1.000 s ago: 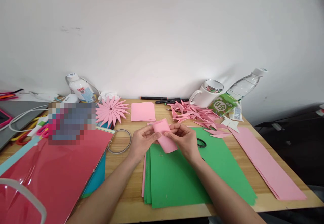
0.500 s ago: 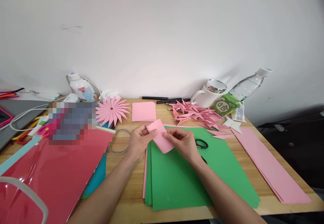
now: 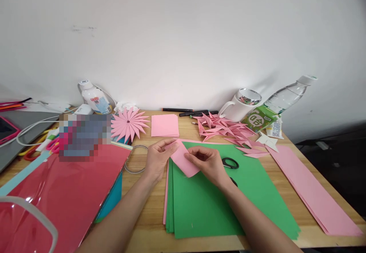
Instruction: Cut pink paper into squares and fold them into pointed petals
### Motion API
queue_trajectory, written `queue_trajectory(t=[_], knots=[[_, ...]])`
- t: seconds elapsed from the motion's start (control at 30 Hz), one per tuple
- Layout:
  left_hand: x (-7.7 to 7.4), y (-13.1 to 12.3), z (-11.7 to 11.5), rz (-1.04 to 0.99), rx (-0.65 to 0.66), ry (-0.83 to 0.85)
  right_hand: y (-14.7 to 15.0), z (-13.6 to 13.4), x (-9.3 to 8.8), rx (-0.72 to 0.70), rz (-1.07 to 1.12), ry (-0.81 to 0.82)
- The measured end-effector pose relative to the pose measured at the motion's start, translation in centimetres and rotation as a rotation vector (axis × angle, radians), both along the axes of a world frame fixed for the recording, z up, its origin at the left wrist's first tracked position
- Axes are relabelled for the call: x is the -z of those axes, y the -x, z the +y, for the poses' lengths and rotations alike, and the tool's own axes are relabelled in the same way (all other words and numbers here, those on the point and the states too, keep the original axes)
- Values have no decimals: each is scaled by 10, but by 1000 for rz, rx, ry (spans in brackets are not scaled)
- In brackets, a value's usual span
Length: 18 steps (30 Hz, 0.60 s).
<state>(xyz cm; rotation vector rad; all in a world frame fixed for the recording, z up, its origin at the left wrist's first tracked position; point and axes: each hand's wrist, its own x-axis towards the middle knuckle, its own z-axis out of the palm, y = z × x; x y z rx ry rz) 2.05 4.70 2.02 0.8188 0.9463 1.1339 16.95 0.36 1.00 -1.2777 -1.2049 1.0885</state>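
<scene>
A small folded piece of pink paper (image 3: 184, 162) is held up over a stack of green paper (image 3: 211, 207). My left hand (image 3: 158, 158) pinches its upper left corner between thumb and fingers. On its right edge, the thumb and bent fingers of my right hand (image 3: 207, 163) grip the same paper. Black-handled scissors (image 3: 230, 163) lie on the green stack, partly hidden behind my right wrist. Square pink sheets (image 3: 164, 125) sit in a pile just beyond my hands.
A pink paper pinwheel (image 3: 128, 122) and red folder (image 3: 65, 192) lie left. Folded pink pieces (image 3: 225, 127), a white mug (image 3: 241, 104), a green box (image 3: 261, 119) and a water bottle (image 3: 288, 95) are at back right. Long pink strips (image 3: 314, 192) lie right; black pens (image 3: 197, 113) lie behind.
The pink paper has tilted and dropped slightly between my hands, and its left corner is now more covered by my left fingers. The whole view has shifted a little.
</scene>
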Motion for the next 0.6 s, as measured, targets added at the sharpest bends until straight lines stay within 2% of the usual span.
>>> queue_trajectory(t=[0.17,0.6], knots=[[1,1,1,50,15,-59,0,0,0,-45,-15,14],[0,1,1,32,-2,-50,-1,0,0,-73,2,29]])
